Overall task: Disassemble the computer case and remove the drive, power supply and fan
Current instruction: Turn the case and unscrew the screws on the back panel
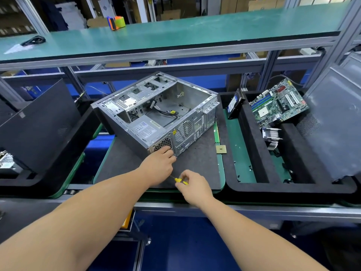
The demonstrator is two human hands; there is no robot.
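The open computer case (195,98) lies on its side on a dark mat (125,163), back panel toward me. The power supply (145,128) sits in the near corner, its honeycomb grille facing me; the rear fan (183,130) is behind a round grille. My left hand (159,165) reaches to the case's near bottom corner, fingertips at the power supply grille; what they touch is hidden. My right hand (192,185) grips a yellow-handled screwdriver (178,180) just in front of the case. A hard drive (233,104) stands in the tray to the right.
A black foam tray (252,133) at right holds the motherboard (277,104), a heatsink (271,136) and loose screws. A CPU chip (221,149) lies beside the mat. A case side panel (336,122) leans at far right. A black case (39,122) stands at left. A green shelf (175,32) runs overhead.
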